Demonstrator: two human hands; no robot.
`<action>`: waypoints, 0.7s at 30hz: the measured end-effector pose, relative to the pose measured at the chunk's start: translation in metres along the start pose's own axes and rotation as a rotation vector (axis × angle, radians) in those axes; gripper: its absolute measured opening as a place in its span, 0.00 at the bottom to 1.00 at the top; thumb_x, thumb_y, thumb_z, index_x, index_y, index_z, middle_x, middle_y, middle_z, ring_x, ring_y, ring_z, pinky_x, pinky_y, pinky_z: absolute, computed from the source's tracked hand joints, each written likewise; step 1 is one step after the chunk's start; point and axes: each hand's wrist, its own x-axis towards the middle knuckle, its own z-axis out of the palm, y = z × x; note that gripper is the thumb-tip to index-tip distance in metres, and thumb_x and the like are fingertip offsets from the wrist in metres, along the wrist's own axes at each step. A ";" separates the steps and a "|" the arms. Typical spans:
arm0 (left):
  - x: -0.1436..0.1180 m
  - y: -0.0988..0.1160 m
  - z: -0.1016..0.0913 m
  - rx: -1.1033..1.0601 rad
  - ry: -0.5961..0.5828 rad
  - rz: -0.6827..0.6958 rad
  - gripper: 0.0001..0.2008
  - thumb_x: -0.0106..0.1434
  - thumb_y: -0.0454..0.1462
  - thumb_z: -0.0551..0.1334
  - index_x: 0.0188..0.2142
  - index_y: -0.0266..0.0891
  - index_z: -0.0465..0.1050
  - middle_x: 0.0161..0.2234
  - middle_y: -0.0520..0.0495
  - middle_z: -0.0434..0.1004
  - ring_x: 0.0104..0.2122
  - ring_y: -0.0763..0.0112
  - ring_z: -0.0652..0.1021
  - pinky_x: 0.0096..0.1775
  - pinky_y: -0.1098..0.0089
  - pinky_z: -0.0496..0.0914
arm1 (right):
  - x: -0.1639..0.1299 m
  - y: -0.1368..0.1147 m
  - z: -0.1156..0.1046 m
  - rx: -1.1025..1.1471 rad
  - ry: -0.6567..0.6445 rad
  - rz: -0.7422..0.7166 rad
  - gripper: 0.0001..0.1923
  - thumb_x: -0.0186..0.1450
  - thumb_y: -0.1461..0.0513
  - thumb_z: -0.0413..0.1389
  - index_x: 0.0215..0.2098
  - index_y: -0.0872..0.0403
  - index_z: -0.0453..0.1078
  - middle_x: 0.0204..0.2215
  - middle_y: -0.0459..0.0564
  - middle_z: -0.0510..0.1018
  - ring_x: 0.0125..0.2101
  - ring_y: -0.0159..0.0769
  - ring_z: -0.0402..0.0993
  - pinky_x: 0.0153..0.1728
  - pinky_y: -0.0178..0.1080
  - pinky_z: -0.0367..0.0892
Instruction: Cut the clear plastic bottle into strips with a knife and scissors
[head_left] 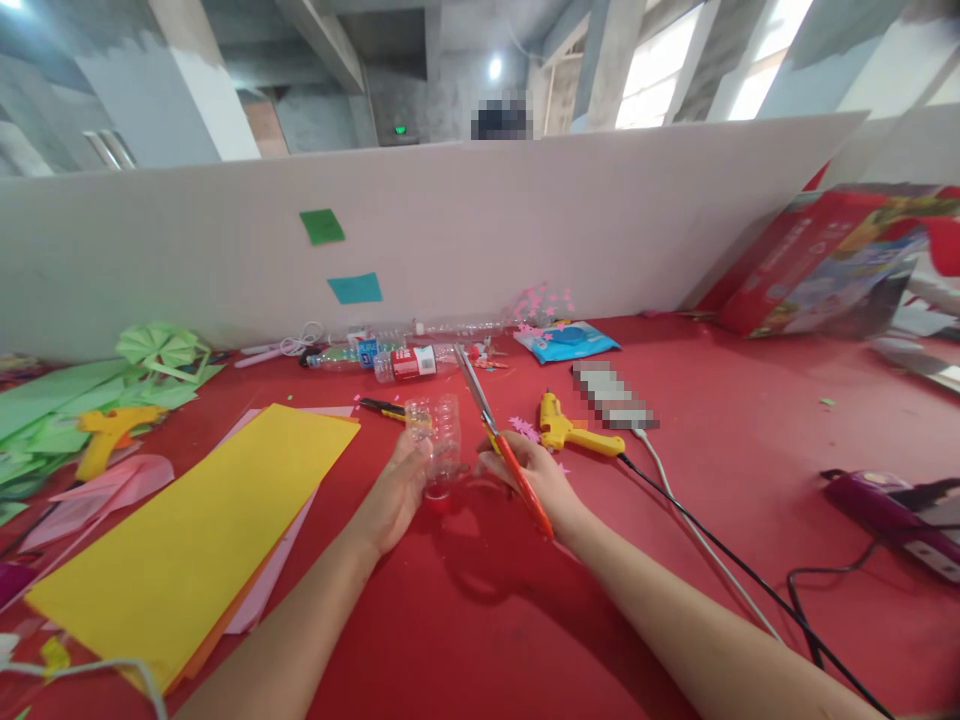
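Observation:
My left hand (405,490) is closed around a clear plastic bottle (442,425), its red cap end pointing down toward me. The bottle's upper end looks cut off. In my right hand (536,475) is a pair of scissors (517,465) with orange-red handles, blades pointing up and away just right of the bottle. The blades are apart from the plastic. Beyond the bottle lies a utility knife (386,408), partly hidden behind it. To the right of my right hand rests a yellow glue gun (574,430) with a black cord.
Yellow paper sheets (202,530) lie at left, near green paper pieces (60,410) and another yellow glue gun (112,435). Several plastic bottles (412,362) and a blue wipes packet (570,343) line the white partition (450,240). A purple power strip (892,515) sits at right.

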 end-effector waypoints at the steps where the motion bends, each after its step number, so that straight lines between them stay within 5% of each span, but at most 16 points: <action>1: -0.001 0.000 0.000 0.029 0.001 0.025 0.25 0.53 0.47 0.69 0.46 0.40 0.65 0.37 0.47 0.80 0.40 0.60 0.80 0.47 0.59 0.70 | 0.000 0.000 0.000 0.003 0.000 -0.005 0.20 0.54 0.45 0.56 0.29 0.53 0.64 0.23 0.43 0.70 0.22 0.30 0.62 0.23 0.34 0.58; 10: -0.002 0.012 -0.006 0.465 0.088 0.345 0.29 0.55 0.43 0.67 0.53 0.45 0.58 0.48 0.47 0.69 0.51 0.64 0.72 0.56 0.61 0.62 | 0.001 0.006 -0.007 -0.349 0.068 -0.072 0.21 0.58 0.44 0.53 0.25 0.50 0.55 0.21 0.38 0.57 0.23 0.30 0.55 0.25 0.34 0.55; 17: -0.012 0.025 -0.012 0.826 0.211 0.471 0.30 0.53 0.41 0.69 0.50 0.46 0.55 0.49 0.47 0.67 0.45 0.64 0.75 0.52 0.59 0.65 | -0.001 -0.022 -0.027 -0.673 -0.015 -0.070 0.23 0.63 0.42 0.45 0.23 0.49 0.52 0.19 0.41 0.61 0.21 0.32 0.58 0.23 0.34 0.52; 21: -0.018 0.021 -0.015 0.866 0.200 0.540 0.34 0.53 0.41 0.69 0.55 0.46 0.54 0.51 0.43 0.67 0.51 0.58 0.72 0.53 0.56 0.66 | -0.006 -0.023 -0.030 -0.882 -0.017 -0.103 0.21 0.63 0.45 0.48 0.23 0.49 0.50 0.18 0.42 0.63 0.20 0.32 0.57 0.22 0.35 0.48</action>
